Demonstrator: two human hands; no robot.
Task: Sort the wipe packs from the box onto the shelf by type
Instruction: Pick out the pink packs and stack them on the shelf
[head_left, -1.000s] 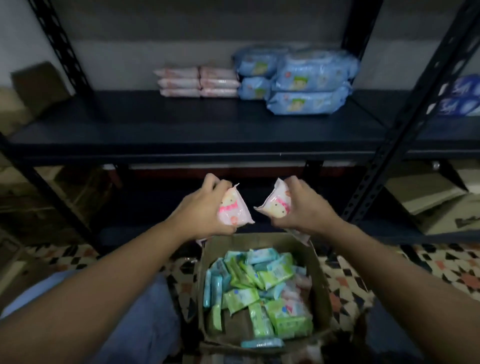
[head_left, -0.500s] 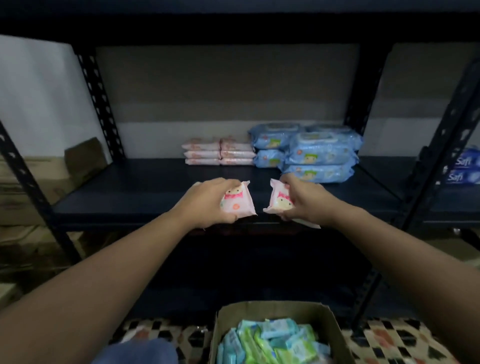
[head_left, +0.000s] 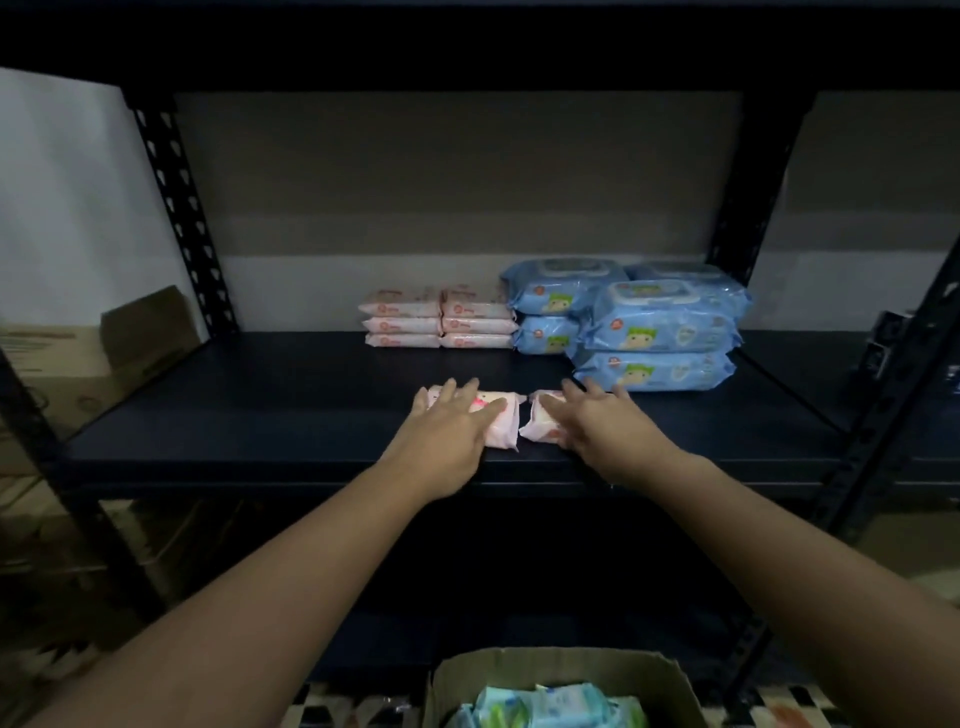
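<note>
Two small pink wipe packs lie side by side on the dark shelf (head_left: 260, 410) near its front edge. My left hand (head_left: 452, 421) rests flat on the left pink pack (head_left: 501, 426) with fingers straight. My right hand (head_left: 592, 421) lies over the right pink pack (head_left: 537, 421), fingers stretched forward. At the back stands a stack of thin pink packs (head_left: 439, 325), and to its right a pile of large blue packs (head_left: 654, 327). The cardboard box (head_left: 550, 670) with green and blue packs sits at the bottom edge.
Black perforated uprights (head_left: 176, 208) frame the shelf bay on both sides. A brown carton (head_left: 104, 353) stands to the left outside the rack. The upper shelf board (head_left: 467, 47) hangs overhead. Patterned floor tiles show beside the box.
Both hands moved forward and down, laying the two pink packs on the shelf. The fingers went from curled round the packs to stretched flat over them. The view rose toward the shelf.
</note>
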